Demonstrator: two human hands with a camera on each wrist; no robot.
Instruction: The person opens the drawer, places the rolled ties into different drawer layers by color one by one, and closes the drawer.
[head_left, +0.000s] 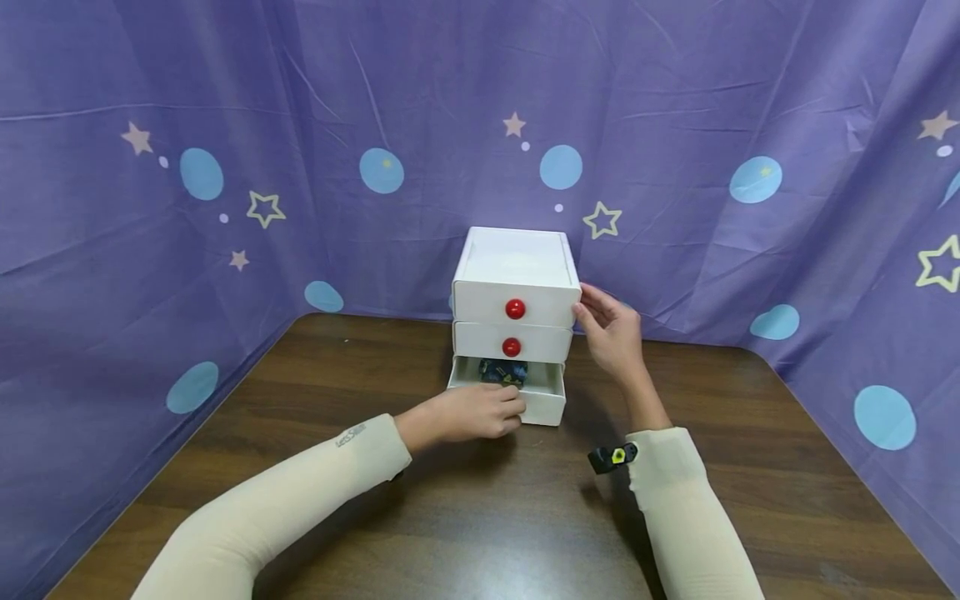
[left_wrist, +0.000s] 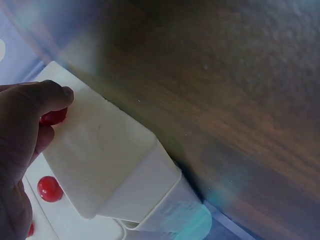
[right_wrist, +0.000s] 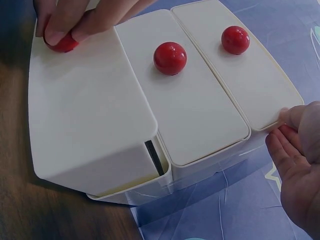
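Note:
A small white drawer cabinet [head_left: 517, 258] with three stacked drawers stands on the table. Its bottom drawer [head_left: 543, 408] is pulled partway out, and a dark blue patterned item [head_left: 502, 372] lies inside, its kind unclear. My left hand [head_left: 480, 412] pinches that drawer's red knob [left_wrist: 54, 117] between thumb and fingers. At the cabinet's upper right front edge, my right hand [head_left: 615, 337] holds on, thumb at the front and fingers along the side. The middle drawer [right_wrist: 200, 110] and the top drawer [right_wrist: 257, 80] are closed, each with a round red knob.
Dark brown wood makes up the tabletop [head_left: 480, 517]. A purple curtain [head_left: 450, 75] with stars and blue dots hangs behind the cabinet and along both sides. A black wrist strap device [head_left: 611, 457] sits at the right sleeve.

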